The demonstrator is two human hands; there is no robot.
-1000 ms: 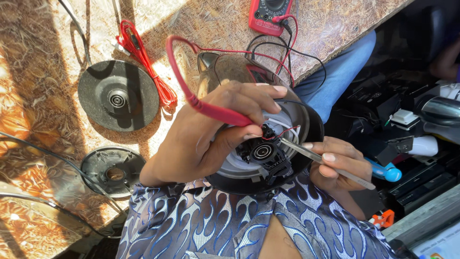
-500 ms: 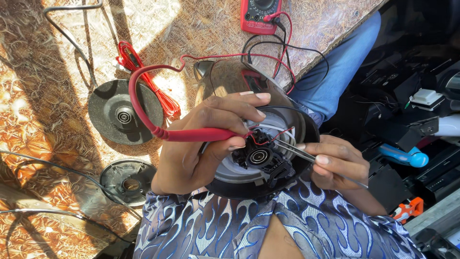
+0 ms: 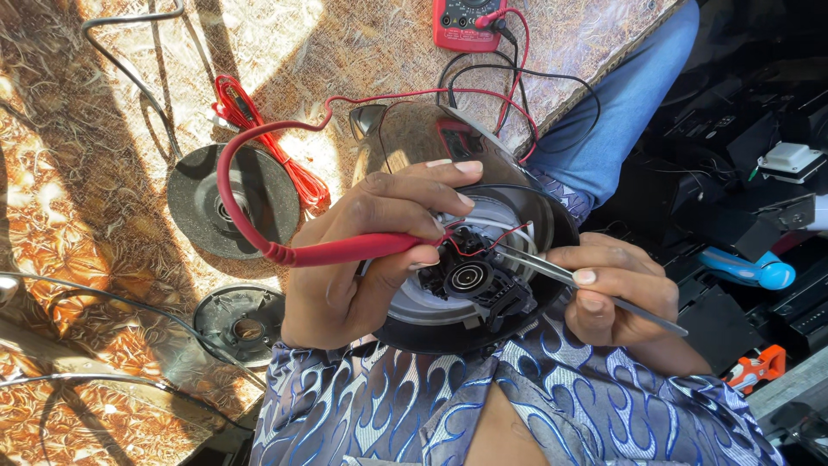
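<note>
Two hands are seen at work over an upturned kettle (image 3: 431, 138) that is laid across the lap, its open underside turned upward. A red probe (image 3: 354, 250) is clamped in the left hand (image 3: 362, 259), the fingers curled round its shaft and the index finger stretched out above it, so that its tip is brought to the black connector block (image 3: 470, 276) in the middle of the kettle's base. Metal tweezers (image 3: 552, 272) are pinched in the right hand (image 3: 617, 289) between thumb and fingers, with the points set against the same block from the other side. On the patterned surface (image 3: 86, 216), a red multimeter (image 3: 461, 22) is placed at the far edge, with red and black leads trailing from it. Beside the kettle a round grey base plate (image 3: 203, 207) and a smaller black disc (image 3: 241, 324) are laid, near a coiled red cable (image 3: 259, 129).
</note>
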